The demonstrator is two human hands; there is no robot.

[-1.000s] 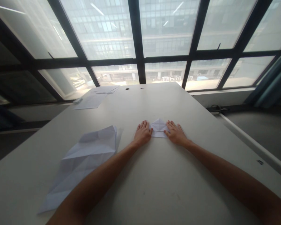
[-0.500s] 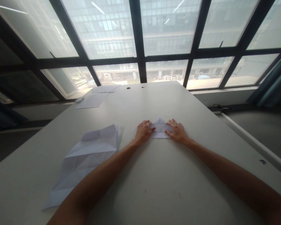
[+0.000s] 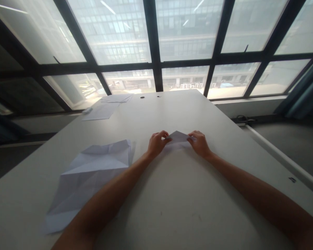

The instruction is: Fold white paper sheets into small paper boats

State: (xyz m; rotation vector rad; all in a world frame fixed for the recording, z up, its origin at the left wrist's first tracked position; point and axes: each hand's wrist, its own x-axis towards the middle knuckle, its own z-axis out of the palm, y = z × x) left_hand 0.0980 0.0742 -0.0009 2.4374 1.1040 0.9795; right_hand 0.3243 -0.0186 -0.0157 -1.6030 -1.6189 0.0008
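A small folded white paper piece [image 3: 178,136] is held just above the white table [image 3: 172,194] near its middle. My left hand [image 3: 157,142] pinches its left end with curled fingers. My right hand [image 3: 199,142] pinches its right end the same way. The paper's near edge is lifted off the table between the two hands.
A large creased sheet of white paper [image 3: 91,173] lies on the table to the left of my left forearm. More flat sheets [image 3: 104,110] rest at the table's far left corner, by two small dark spots [image 3: 142,97]. Tall windows stand behind the table.
Both hands went from lying flat beside the folded paper to pinching its ends, and the paper has been lifted off the table.
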